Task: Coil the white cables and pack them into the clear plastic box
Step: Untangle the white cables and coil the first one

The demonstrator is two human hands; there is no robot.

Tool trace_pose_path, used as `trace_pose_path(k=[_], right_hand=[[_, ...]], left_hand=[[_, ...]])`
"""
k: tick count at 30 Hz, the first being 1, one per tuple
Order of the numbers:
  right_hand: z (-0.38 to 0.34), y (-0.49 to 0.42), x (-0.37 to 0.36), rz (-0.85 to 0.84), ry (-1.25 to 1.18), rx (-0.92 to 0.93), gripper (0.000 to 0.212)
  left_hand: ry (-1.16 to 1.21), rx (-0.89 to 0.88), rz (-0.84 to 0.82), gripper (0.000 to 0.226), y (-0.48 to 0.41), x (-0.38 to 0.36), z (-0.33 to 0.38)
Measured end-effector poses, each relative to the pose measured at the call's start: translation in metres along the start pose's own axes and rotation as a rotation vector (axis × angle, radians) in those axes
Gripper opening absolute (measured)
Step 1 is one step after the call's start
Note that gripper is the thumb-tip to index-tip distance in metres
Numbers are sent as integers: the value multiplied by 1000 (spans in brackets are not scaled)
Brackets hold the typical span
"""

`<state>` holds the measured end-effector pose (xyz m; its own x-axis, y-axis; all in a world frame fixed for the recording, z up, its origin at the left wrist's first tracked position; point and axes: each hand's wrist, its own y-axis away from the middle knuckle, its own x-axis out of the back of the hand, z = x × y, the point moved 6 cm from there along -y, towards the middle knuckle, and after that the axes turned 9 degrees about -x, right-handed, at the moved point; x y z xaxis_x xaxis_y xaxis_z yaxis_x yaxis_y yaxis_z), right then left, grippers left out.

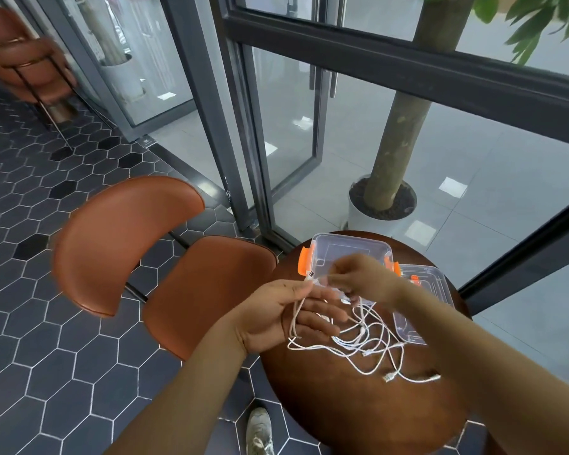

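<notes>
Round dark-brown wooden table [342, 405]. Far side: open clear plastic box [349, 239] with orange latches. Just beside it, right: second clear plastic piece [440, 290]. Nearer: loose tangle of white cables [375, 349].

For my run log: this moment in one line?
left hand holds white cable; right hand pinches it; other cables tangled on table; clear box open

Soft daylight came through the glass wall [286, 119]; shadows were faint, lines bowed at the edges, and the far chair [30, 67] blurred
</notes>
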<state>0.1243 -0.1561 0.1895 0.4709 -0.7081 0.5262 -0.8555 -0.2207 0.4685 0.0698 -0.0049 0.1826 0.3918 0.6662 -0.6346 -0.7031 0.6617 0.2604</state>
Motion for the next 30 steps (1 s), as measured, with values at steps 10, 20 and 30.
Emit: trace_pose_path(k=[10,20,30], right_hand=[[-42,12,-2,170,-164,-7,17],[-32,48,-31,266,-344,11,10],[-17,75,-59,332,-120,184,16]], left_hand=[[-184,-111,244,36,-1,16,-6],[208,-145,248,59,-4,12,-14],[387,-297,535,24,-7,28,5]])
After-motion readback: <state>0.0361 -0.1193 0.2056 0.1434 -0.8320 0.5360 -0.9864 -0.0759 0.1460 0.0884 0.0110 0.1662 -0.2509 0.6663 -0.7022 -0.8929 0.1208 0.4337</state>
